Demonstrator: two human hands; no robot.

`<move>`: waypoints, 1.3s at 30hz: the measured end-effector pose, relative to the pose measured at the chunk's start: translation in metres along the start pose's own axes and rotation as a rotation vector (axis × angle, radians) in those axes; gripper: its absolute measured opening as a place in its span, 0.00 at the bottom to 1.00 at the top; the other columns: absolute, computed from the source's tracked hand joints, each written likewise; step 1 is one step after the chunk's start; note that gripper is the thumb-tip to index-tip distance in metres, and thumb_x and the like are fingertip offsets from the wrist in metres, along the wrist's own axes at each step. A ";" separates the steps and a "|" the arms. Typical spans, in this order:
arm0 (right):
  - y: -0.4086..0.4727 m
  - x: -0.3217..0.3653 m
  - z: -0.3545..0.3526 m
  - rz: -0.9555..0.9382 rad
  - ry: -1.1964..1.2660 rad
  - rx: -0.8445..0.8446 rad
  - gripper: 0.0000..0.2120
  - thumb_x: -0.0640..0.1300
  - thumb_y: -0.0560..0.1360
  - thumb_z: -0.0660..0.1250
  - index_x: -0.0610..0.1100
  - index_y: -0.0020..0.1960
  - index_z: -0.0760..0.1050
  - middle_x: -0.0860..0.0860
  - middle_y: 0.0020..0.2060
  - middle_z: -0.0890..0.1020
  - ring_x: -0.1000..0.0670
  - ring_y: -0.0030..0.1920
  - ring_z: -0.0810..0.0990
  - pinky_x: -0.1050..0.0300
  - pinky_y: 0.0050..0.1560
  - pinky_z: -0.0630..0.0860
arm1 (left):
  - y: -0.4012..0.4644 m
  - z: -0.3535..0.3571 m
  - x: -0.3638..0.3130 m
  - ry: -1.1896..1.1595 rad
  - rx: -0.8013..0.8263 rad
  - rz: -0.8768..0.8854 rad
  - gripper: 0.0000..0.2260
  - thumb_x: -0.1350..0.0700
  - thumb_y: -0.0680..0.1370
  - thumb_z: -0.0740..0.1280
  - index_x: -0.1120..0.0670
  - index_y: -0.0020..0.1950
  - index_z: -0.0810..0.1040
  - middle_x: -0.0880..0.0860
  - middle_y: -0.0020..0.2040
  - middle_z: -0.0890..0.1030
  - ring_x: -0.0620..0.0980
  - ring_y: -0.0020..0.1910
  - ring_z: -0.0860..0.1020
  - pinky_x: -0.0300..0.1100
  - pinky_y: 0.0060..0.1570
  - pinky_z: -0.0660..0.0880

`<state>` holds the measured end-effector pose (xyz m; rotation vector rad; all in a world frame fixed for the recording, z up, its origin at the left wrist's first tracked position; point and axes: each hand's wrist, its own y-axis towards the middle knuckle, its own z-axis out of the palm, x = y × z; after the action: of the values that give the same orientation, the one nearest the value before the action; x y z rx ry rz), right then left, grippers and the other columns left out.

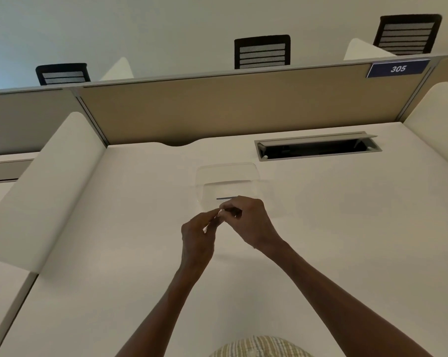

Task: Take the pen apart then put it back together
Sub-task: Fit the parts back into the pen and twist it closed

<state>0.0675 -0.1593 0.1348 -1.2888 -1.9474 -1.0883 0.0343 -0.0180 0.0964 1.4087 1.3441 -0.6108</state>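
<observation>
Reaching out over the white desk (114, 253), you bring both hands together: your left hand (197, 237) curls its fingers round a pale pen piece (212, 222), your right hand (246, 220) pinches its upper end. A thin dark refill (224, 198) lies in the clear tray (228, 176) just beyond.

Refill (224, 198) probably in tray (253, 176), behind hands.

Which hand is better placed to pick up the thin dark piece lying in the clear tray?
Probably the right hand: it sits right beside the dark piece in the clear tray; the left hand is nearer the person.
</observation>
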 end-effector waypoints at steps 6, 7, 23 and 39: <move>0.001 -0.034 -0.006 0.280 0.136 0.027 0.05 0.42 0.71 0.74 0.47 0.47 0.83 0.60 0.36 0.83 0.64 0.37 0.80 0.72 0.40 0.74 | -0.001 0.002 0.009 -0.110 0.034 -0.192 0.17 0.60 0.75 0.73 0.35 0.48 0.83 0.37 0.43 0.85 0.42 0.47 0.83 0.34 0.46 0.77; 0.000 -0.041 -0.007 0.305 0.107 0.027 0.03 0.42 0.71 0.74 0.46 0.45 0.83 0.59 0.35 0.83 0.63 0.36 0.80 0.72 0.40 0.73 | -0.002 0.002 0.011 -0.114 0.033 -0.206 0.14 0.60 0.75 0.73 0.38 0.50 0.83 0.37 0.43 0.85 0.39 0.47 0.83 0.31 0.45 0.76; -0.042 -0.108 0.014 0.589 -0.309 0.120 0.14 0.48 0.65 0.77 0.41 0.36 0.75 0.51 0.32 0.78 0.49 0.33 0.75 0.59 0.35 0.67 | -0.007 -0.004 0.014 -0.151 0.030 -0.290 0.10 0.60 0.75 0.73 0.47 0.52 0.84 0.41 0.45 0.85 0.36 0.48 0.82 0.28 0.43 0.74; -0.056 -0.118 0.020 0.504 -0.385 0.146 0.06 0.45 0.73 0.69 0.42 0.47 0.77 0.46 0.44 0.78 0.45 0.46 0.78 0.53 0.46 0.74 | -0.009 -0.011 0.010 -0.090 0.046 -0.251 0.09 0.62 0.78 0.69 0.56 0.57 0.83 0.50 0.47 0.86 0.49 0.50 0.83 0.32 0.44 0.77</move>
<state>0.0607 -0.2096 0.0131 -1.8718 -1.7613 -0.4666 0.0251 -0.0061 0.0880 1.2426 1.4533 -0.8655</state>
